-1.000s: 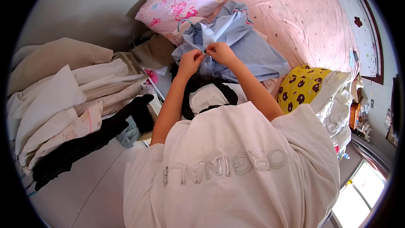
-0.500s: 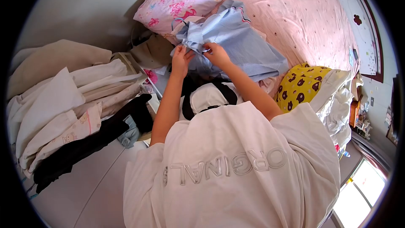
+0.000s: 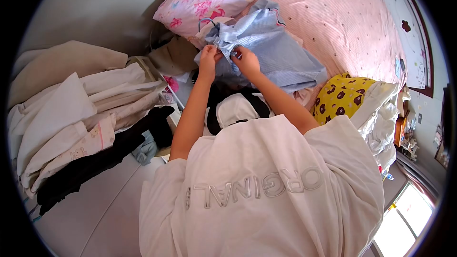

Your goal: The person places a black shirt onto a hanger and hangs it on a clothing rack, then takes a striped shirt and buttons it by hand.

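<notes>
A blue-and-white striped shirt (image 3: 271, 50) lies spread on the bed, its collar end gathered toward me. The blue hook of a hanger (image 3: 208, 20) sticks out beyond that end. My left hand (image 3: 208, 59) pinches the shirt's edge near the collar, with its fingers closed. Just to the right, my right hand (image 3: 246, 61) grips the fabric at the front opening, fingers bent together. Whether a button sits between the fingertips is too small to tell.
A pink bedspread (image 3: 328, 19) covers the bed, with a floral pillow (image 3: 204, 2) at the back. On the left is a heap of pale clothes (image 3: 90, 100) beside black trousers (image 3: 104, 162). A yellow bear-print cloth (image 3: 340, 97) lies to the right.
Both hands have shifted slightly along the collar end, the right one a little lower and nearer the left. The hanger hook shows more clearly. Both hands keep hold of the shirt.
</notes>
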`<action>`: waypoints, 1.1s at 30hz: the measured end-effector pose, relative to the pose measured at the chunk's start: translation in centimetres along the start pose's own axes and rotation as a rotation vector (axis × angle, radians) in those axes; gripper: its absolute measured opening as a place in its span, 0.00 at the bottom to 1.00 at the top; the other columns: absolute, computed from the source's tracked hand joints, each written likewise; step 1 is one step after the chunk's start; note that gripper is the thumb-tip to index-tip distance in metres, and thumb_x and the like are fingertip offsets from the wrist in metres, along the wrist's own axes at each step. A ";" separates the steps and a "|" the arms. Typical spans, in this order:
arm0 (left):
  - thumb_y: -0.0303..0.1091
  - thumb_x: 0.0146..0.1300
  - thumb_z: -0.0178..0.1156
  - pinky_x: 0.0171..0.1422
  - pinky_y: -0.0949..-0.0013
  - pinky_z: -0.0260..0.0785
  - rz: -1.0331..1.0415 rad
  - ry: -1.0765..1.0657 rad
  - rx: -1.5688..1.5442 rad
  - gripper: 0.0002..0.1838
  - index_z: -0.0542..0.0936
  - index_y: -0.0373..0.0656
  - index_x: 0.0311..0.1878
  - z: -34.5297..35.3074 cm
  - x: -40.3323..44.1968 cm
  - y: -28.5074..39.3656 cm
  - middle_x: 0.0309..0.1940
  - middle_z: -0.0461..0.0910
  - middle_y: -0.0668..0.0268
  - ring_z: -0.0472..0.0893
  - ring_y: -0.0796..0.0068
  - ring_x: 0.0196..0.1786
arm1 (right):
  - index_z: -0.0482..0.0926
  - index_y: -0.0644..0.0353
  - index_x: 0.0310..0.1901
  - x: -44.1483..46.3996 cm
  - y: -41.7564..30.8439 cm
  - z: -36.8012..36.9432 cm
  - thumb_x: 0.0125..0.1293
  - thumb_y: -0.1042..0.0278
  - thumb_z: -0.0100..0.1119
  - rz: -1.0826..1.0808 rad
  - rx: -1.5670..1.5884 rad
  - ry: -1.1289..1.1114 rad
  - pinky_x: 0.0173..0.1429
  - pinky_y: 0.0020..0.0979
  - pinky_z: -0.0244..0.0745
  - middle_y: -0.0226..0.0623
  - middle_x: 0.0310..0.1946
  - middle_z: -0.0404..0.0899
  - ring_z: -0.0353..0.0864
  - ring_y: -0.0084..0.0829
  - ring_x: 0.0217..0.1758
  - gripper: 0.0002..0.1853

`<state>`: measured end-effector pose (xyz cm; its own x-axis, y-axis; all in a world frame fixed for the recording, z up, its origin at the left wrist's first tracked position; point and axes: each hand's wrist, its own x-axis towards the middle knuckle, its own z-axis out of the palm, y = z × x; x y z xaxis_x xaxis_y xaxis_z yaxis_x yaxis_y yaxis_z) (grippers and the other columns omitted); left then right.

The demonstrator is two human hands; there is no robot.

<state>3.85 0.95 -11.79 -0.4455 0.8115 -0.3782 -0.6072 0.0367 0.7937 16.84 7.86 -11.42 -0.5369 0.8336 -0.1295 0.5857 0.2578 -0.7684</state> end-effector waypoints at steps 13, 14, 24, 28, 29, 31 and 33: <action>0.34 0.62 0.45 0.46 0.70 0.65 -0.037 -0.025 -0.008 0.05 0.66 0.44 0.37 0.8 -0.2 0.5 0.33 0.72 0.67 0.74 0.76 0.36 | 0.74 0.57 0.33 0.2 -0.4 -0.3 0.50 0.60 0.55 -0.014 -0.181 0.147 0.34 0.40 0.70 0.41 0.26 0.77 0.76 0.43 0.30 0.12; 0.34 0.62 0.45 0.45 0.70 0.65 -0.038 -0.027 -0.005 0.05 0.66 0.44 0.37 0.9 -0.3 0.5 0.33 0.72 0.67 0.74 0.76 0.36 | 0.75 0.57 0.34 0.2 -0.4 -0.3 0.50 0.60 0.54 -0.005 -0.181 0.134 0.34 0.40 0.70 0.41 0.27 0.77 0.76 0.43 0.30 0.12; 0.30 0.57 0.53 0.49 0.69 0.64 0.155 0.073 0.104 0.27 0.54 0.40 0.57 1.7 -0.6 -0.1 0.50 0.67 0.56 0.69 0.72 0.49 | 0.77 0.59 0.28 -0.2 1.0 0.9 0.51 0.63 0.53 -0.067 0.084 0.013 0.33 0.39 0.70 0.44 0.23 0.76 0.76 0.45 0.28 0.09; 0.32 0.47 0.62 0.51 0.69 0.64 0.084 0.203 0.250 0.45 0.44 0.41 0.63 0.0 -0.9 -4.9 0.54 0.64 0.51 0.67 0.68 0.54 | 0.78 0.59 0.29 -0.8 1.1 1.9 0.51 0.65 0.52 -0.011 0.175 -0.111 0.34 0.38 0.70 0.45 0.24 0.76 0.75 0.46 0.29 0.09; 0.31 0.48 0.62 0.50 0.69 0.64 0.061 0.232 0.337 0.40 0.49 0.41 0.61 -1.0 -0.3 -5.9 0.52 0.66 0.53 0.69 0.68 0.52 | 0.78 0.59 0.30 -0.7 1.1 2.0 0.51 0.64 0.52 -0.009 0.162 -0.107 0.34 0.38 0.70 0.45 0.24 0.76 0.75 0.46 0.29 0.09; 0.29 0.50 0.60 0.47 0.70 0.66 0.006 0.285 0.507 0.32 0.58 0.41 0.59 -2.2 0.2 -6.4 0.48 0.71 0.57 0.73 0.68 0.46 | 0.78 0.58 0.30 -0.5 1.3 2.0 0.51 0.64 0.52 0.002 0.130 -0.099 0.35 0.38 0.70 0.45 0.25 0.76 0.75 0.47 0.30 0.09; 0.31 0.51 0.58 0.42 0.72 0.67 0.112 0.266 0.827 0.21 0.68 0.38 0.49 -2.6 0.4 -6.2 0.39 0.75 0.60 0.76 0.71 0.39 | 0.78 0.59 0.30 -0.4 1.6 1.8 0.51 0.64 0.52 0.034 0.106 -0.101 0.35 0.38 0.70 0.46 0.25 0.76 0.75 0.47 0.30 0.09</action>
<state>5.72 -0.52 -18.09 -0.6751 0.6766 -0.2941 0.0753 0.4597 0.8849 16.86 7.05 -13.72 -0.5792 0.7864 -0.2148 0.5403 0.1730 -0.8235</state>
